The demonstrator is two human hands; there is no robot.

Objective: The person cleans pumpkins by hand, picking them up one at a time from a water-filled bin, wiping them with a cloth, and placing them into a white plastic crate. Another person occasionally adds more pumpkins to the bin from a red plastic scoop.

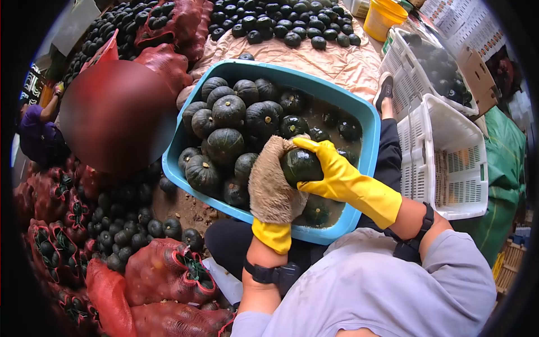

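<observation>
My right hand (331, 171), in a yellow rubber glove, grips a wet, dark green kabocha squash (302, 166) from the right. On its other side, my left hand (276, 185) is covered by a fluffy brown cloth mitt (272, 182) over a yellow glove and cups the same squash. The mitt hides the left fingers. Both hands are above a blue tub (370, 126). Dry-looking squashes (224, 146) are piled in the tub's left part. Murky water (328, 212) fills the right part, with several wet squashes (349, 129) in it.
White plastic crates (457, 168) stand at the right, one holding squashes (443, 70). A yellow bucket (384, 19) is behind them. Many squashes (286, 22) lie on a pale sheet (269, 53). Red mesh sacks (163, 269) and loose squashes fill the left. Another person (39, 132) is at far left.
</observation>
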